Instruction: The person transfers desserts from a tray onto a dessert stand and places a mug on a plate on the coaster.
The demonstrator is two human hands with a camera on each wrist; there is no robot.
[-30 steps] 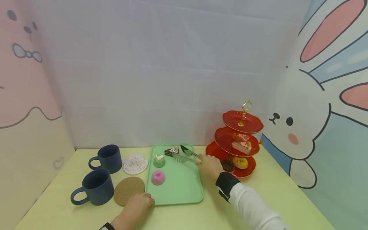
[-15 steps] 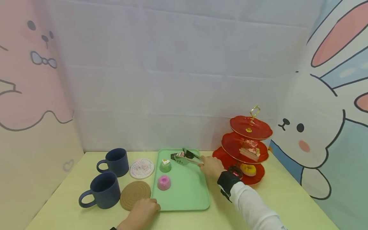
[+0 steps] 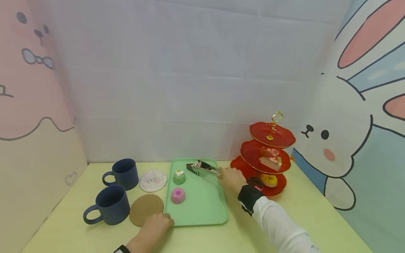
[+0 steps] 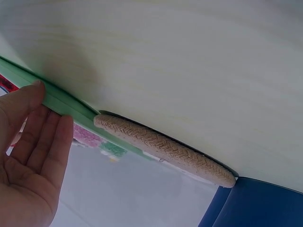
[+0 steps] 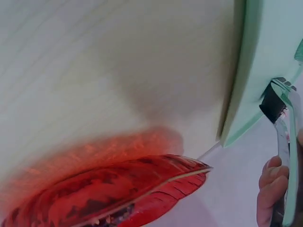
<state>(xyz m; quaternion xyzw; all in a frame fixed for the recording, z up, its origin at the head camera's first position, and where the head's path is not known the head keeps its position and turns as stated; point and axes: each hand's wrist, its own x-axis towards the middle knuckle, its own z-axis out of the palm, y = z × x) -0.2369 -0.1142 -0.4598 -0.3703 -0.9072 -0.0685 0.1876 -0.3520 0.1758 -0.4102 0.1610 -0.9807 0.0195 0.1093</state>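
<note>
In the head view, my right hand (image 3: 232,179) grips a pair of serving tongs (image 3: 211,170) over the back of the green tray (image 3: 202,214). The tong heads stand around a dark cake slice (image 3: 190,168) with pale pink topping; how firmly they press it is hard to see. In the right wrist view the fingers (image 5: 272,187) are curled on the tongs. My left hand (image 3: 156,226) holds the tray's front left corner, thumb and fingers at the rim (image 4: 66,101). A green pudding-shaped sweet (image 3: 179,177) and a pink ring-shaped one (image 3: 178,195) sit on the tray's left side.
Right of the tray stands a red three-tier stand (image 3: 246,151) with cake slices (image 3: 271,163) and donuts (image 3: 269,180). At left are two blue mugs (image 3: 124,175), a speckled coaster (image 3: 153,181) and a woven coaster (image 3: 146,210). A white wall backs the table.
The tongs, spread around the cake slice a second ago, have narrowed on it. My left hand stays at the tray corner. The head view has shifted slightly.
</note>
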